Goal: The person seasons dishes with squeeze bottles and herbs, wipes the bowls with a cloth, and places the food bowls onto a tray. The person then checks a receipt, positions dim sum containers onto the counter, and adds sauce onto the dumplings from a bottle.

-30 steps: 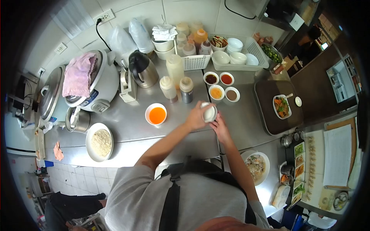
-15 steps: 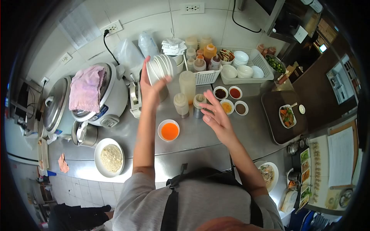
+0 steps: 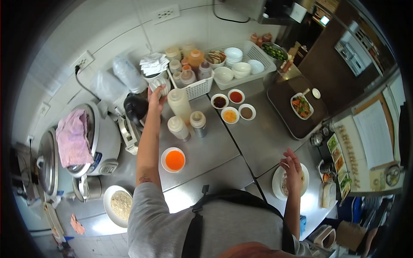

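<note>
Presently, left hand [image 3: 155, 99]: at the back of the counter [image 3: 206, 161], arm extended; fingers closed round a small stack of white bowls [image 3: 163, 83].
White bowls: in the left hand, just in front of the packet-topped tub [image 3: 151, 78]; the spot is small and blurred, so I cannot tell whether they touch it.
Right hand [image 3: 294, 173]: raised over the food-filled plate [image 3: 278, 178], fingers loosely spread and slightly bent; contact with the rim cannot be judged.
Squeeze bottles [image 3: 179, 107]: three, upright, right of the left forearm.
Orange liquid: in a white bowl [image 3: 174, 160], nearer the person than the bottles.
Sauce bowls [image 3: 229, 115]: four, clustered, each with a different coloured filling.
Bottle basket [image 3: 199, 89]: white, beside the crockery basket [image 3: 263, 69] along the wall.
Brown tray [image 3: 287, 122]: to the right, bearing an oblong dish [image 3: 302, 107] of food.
Pink cloth [image 3: 74, 139]: draped over the rice cooker [image 3: 105, 139], far left.
</note>
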